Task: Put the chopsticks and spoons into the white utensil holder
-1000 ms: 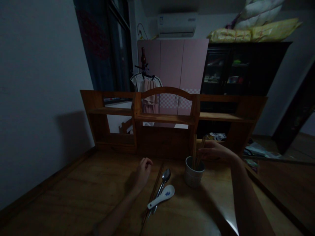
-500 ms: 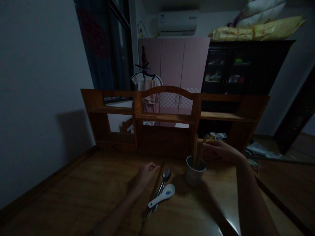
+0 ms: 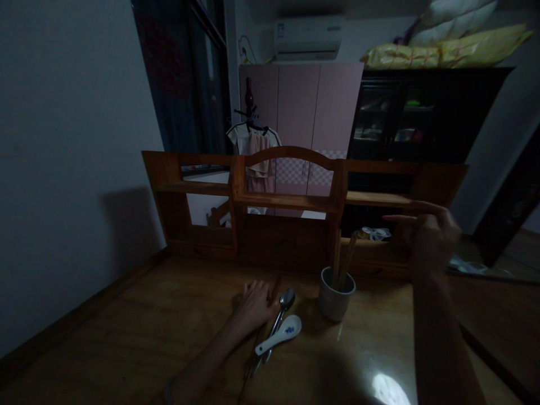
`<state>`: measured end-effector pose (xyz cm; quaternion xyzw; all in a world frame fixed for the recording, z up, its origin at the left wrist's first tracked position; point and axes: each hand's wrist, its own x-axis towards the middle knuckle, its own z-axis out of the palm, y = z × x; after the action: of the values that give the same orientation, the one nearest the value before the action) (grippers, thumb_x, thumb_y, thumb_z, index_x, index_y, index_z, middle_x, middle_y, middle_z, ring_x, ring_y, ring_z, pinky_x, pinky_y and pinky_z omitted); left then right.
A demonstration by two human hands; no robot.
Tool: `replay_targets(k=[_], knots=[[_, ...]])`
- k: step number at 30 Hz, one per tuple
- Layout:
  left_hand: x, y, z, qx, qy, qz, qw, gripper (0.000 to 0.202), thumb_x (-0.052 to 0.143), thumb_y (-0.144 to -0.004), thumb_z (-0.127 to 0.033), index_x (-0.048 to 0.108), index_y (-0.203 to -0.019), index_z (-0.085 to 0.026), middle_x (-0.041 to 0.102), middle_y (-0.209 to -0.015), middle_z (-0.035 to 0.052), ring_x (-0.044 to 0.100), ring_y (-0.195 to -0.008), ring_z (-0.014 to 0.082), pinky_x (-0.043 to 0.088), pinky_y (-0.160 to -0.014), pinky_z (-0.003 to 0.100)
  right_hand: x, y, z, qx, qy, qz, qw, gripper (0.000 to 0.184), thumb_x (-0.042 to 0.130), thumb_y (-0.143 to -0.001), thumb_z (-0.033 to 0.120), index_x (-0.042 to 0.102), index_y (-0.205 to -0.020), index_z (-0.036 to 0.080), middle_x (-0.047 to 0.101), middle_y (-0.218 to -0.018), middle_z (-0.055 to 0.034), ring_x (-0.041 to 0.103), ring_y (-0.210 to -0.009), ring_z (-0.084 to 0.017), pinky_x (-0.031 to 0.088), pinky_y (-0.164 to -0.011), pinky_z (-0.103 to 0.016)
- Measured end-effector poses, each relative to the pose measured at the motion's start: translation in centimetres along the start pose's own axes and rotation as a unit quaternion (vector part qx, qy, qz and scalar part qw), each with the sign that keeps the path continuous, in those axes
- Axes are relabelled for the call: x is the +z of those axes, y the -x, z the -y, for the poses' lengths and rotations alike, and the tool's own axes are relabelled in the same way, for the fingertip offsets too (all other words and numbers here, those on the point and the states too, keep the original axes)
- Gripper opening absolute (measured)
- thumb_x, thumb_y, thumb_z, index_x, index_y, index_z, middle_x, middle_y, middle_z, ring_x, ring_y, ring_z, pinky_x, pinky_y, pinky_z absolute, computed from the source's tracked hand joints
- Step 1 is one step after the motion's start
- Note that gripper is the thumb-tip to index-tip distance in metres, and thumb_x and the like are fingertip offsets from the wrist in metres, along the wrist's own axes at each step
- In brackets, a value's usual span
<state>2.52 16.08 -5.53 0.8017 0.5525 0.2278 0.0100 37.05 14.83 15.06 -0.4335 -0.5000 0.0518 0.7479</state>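
Observation:
A small white cup (image 3: pixel 336 296) stands on the wooden table (image 3: pixel 135 332) with several wooden chopsticks (image 3: pixel 342 260) upright in it. My right hand (image 3: pixel 424 233) hovers in the air to the right of the cup, fingers stretched out and empty. My left hand (image 3: pixel 254 303) rests on the table with its fingers over a pair of dark chopsticks (image 3: pixel 274 291) lying flat. Just right of that hand lie a metal spoon (image 3: pixel 282 311) and a white ceramic spoon with a blue mark (image 3: pixel 280 335).
A low wooden shelf unit (image 3: pixel 291 199) stands along the table's far edge. Behind it are a pink wardrobe (image 3: pixel 301 107), a dark glass-door cabinet (image 3: pixel 415 115), hanging clothes (image 3: pixel 253 146) and an air conditioner (image 3: pixel 307 36). A grey wall (image 3: pixel 63 169) is at the left.
My right hand has let go of the chopsticks in the cup and lifted up and to the right. My left hand has moved right and come down onto the chopsticks on the table.

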Motion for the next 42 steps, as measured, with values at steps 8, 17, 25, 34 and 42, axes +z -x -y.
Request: replay_targets(k=[8,17,25,34,42], knots=[[0.8,1.2,0.5,-0.020,-0.022,0.004,1.000,0.025,0.045,-0.088,-0.029,0.061,-0.097,-0.012,0.060,-0.110,0.0176,0.054,-0.105,0.0312,0.042,-0.089,0.042,6.7,6.3,6.4,-0.047,-0.030,0.129,0.990,0.023,0.041,-0.090,0.023,0.063,-0.090,0.017,0.067,-0.063,-0.0029,0.037,-0.039,-0.010,0.024,-0.040,-0.020],[1.5,1.0,0.8,-0.084,0.203,-0.068,0.973,0.045,0.028,-0.096,-0.023,0.034,-0.139,-0.013,0.048,-0.137,0.0187,0.046,-0.128,0.0259,0.044,-0.098,0.038,11.8,10.1,2.4,-0.021,0.056,0.374,0.925,0.020,0.044,-0.094,0.019,0.064,-0.093,0.019,0.066,-0.063,0.0020,0.051,-0.042,-0.010,0.034,-0.045,-0.019],[-3.9,0.0,-3.4,-0.065,0.306,-0.285,0.906,0.041,0.034,-0.099,-0.038,0.042,-0.137,-0.024,0.047,-0.139,0.0092,0.039,-0.133,0.0236,0.034,-0.109,0.042,13.6,13.1,2.6,-0.079,0.022,0.473,0.877,0.021,0.067,-0.089,0.036,0.067,-0.102,0.020,0.065,-0.077,0.0001,0.060,-0.067,-0.014,0.041,-0.059,-0.021],[-4.5,0.7,-4.6,-0.066,0.439,-0.247,0.861,0.055,0.040,-0.098,-0.037,0.022,-0.149,-0.030,0.043,-0.146,0.0047,0.048,-0.127,0.0218,0.046,-0.100,0.031,14.6,15.1,3.6,-0.107,-0.006,0.411,0.905,0.016,0.065,-0.089,0.020,0.058,-0.075,0.018,0.056,-0.075,0.0020,0.053,-0.066,-0.012,0.038,-0.058,-0.020],[-3.3,0.3,-4.0,-0.031,0.462,-0.187,0.866,0.037,0.045,-0.096,-0.036,0.055,-0.130,-0.023,0.068,-0.109,0.0042,0.065,-0.098,0.0194,0.050,-0.087,0.029,14.5,13.4,2.0,-0.086,0.001,0.398,0.913,0.012,0.069,-0.087,0.024,0.063,-0.079,0.019,0.060,-0.071,0.0026,0.056,-0.064,-0.012,0.039,-0.057,-0.020]])
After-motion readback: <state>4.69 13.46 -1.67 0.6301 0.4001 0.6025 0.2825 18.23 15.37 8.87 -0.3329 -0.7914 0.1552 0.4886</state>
